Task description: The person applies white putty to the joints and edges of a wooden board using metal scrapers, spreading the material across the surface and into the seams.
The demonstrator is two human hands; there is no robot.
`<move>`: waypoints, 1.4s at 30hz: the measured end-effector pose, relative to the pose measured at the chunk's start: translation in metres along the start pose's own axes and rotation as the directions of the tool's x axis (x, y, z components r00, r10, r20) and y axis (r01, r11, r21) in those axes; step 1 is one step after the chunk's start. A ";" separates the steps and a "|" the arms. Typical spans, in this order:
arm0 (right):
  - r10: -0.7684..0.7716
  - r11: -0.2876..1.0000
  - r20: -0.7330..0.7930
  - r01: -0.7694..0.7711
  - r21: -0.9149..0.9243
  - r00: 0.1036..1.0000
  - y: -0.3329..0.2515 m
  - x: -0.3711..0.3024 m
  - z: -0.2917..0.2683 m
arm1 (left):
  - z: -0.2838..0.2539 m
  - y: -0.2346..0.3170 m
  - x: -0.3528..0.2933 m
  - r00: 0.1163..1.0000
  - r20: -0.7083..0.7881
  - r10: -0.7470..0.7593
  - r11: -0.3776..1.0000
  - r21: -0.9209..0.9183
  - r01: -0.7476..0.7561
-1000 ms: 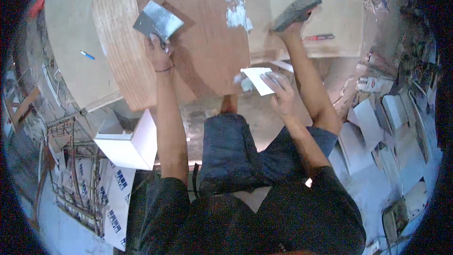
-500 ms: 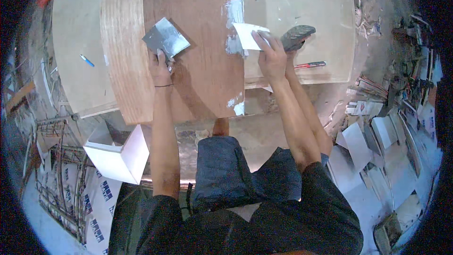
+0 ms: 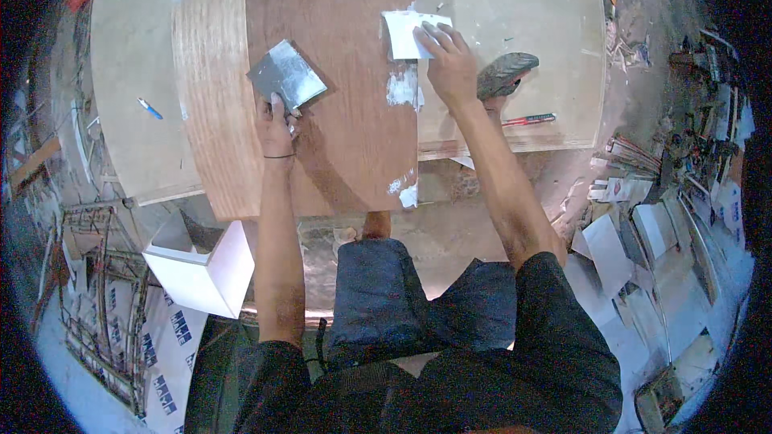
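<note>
So a dark square plate (image 3: 288, 74) with a whitish smear across its face was held by the left hand (image 3: 277, 124); it was pinched at the near edge, thumb laid on top, with the other fingers mostly hidden, so how they were set underneath couldn't really be told; a thin dark band (image 3: 279, 156) was worn on that wrist; the plate was held over a reddish-brown wood panel (image 3: 346, 145), a bit left of its middle; a white card (image 3: 406, 34) was gripped by the right hand (image 3: 450, 64), fingers slightly spread over its right part, thumb hidden from view; the panel's right edge was overlapped by the card, though whether it was pressed flat couldn't be told; just below it, along that same edge, a white patch (image 3: 402, 88) was smeared, and a smaller white smear (image 3: 408, 195) was left near the bottom corner; the panel was flanked by a pale board (image 3: 563, 40) on the right, where a dark shoe (image 3: 507, 74) was planted near the right wrist and a red and black tool (image 3: 528, 120) was laid just below the shoe; a blue pen (image 3: 149, 108) was left on the pale surface (image 3: 133, 48) at far left, and a white box (image 3: 201, 277) was set below that.
</note>
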State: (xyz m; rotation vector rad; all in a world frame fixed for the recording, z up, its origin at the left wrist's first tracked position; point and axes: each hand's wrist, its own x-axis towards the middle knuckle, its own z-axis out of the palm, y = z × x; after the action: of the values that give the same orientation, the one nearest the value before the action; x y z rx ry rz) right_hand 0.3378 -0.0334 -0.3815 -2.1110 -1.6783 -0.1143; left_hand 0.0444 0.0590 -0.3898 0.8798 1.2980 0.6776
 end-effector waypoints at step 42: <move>-0.097 0.992 0.078 0.090 0.088 0.992 0.015 0.034 -0.018 | 0.008 0.010 -0.002 0.999 -0.006 -0.045 0.999 -0.016 0.045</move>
State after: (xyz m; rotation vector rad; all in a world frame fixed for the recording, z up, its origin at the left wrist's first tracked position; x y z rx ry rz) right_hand 0.3644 -0.0125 -0.3582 -2.0010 -1.7980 0.0152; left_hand 0.0528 0.0606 -0.3797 0.8337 1.3126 0.6552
